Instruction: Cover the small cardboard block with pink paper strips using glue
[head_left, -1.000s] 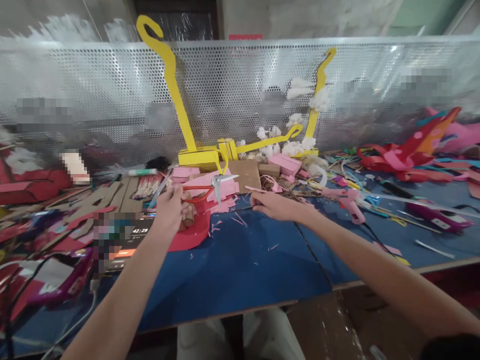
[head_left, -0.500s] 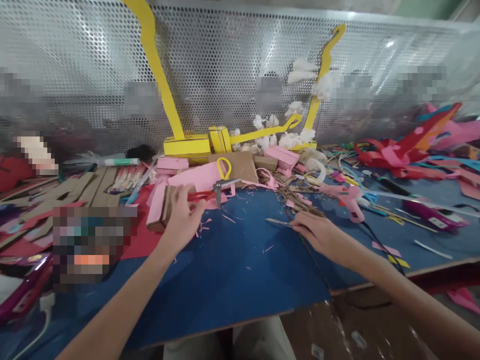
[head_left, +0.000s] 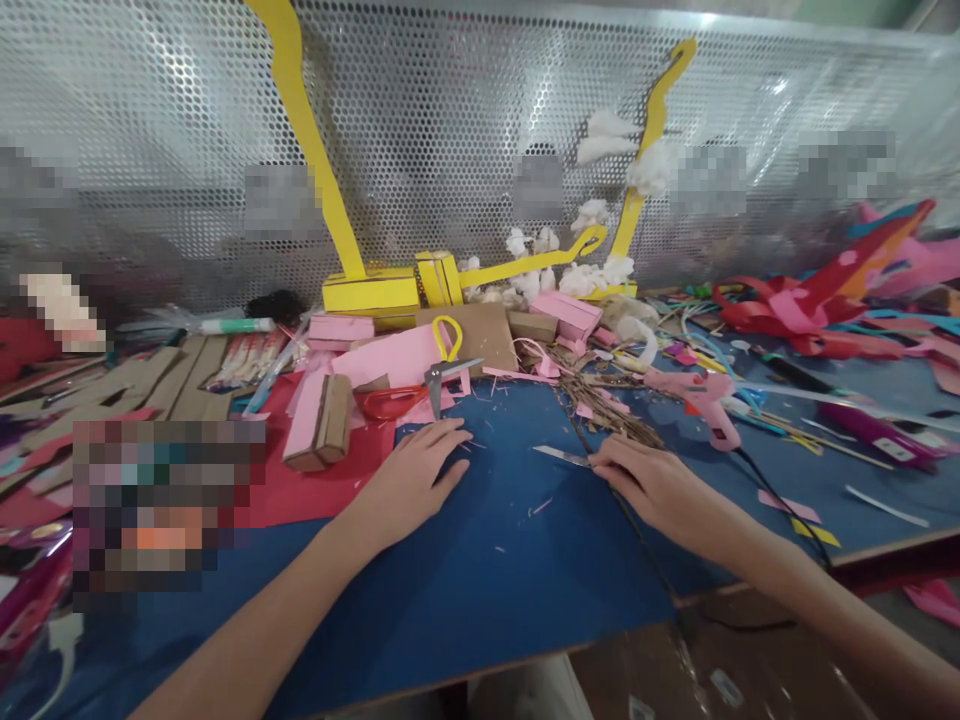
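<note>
My right hand grips a craft knife, its thin pale blade pointing left just above or on the blue tabletop. The knife's handle is mostly hidden by the fingers. With fingers stretched out and nothing held, my left hand is over the table to the left of the blade. Just beyond its fingertips lie scissors with one red and one yellow handle, their blades apart. A pink-and-brown cardboard box rests on red sheet material to the left of that hand.
A pink hot glue gun with a black cord lies at right, near a bundle of thin twigs. Yellow cardboard shapes and white fluffy tufts stand along the perforated metal screen. Cardboard strips are piled at left.
My left hand has come away from the scissors' red handle, moving right and nearer me, fingers stretched out. The scissors stay lying there. My right hand still holds the knife in nearly the same place.
</note>
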